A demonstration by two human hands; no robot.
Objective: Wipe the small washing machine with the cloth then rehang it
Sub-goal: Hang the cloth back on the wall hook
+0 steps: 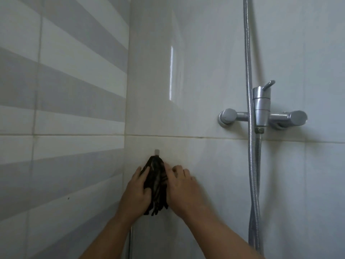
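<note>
A dark, striped cloth (pixel 156 182) hangs bunched from a small grey wall hook (pixel 157 151) on the white tiled wall, just right of the corner. My left hand (pixel 137 193) grips the cloth's left side, thumb over the fabric. My right hand (pixel 182 189) touches the cloth's right side with its fingers spread against the tile. The cloth's top sits at the hook. The washing machine is out of view.
A chrome shower mixer (pixel 261 113) with a lever handle is fixed to the wall at the right. A metal shower hose (pixel 252 165) hangs down past it. The left wall (pixel 56 90) has grey and white striped tiles.
</note>
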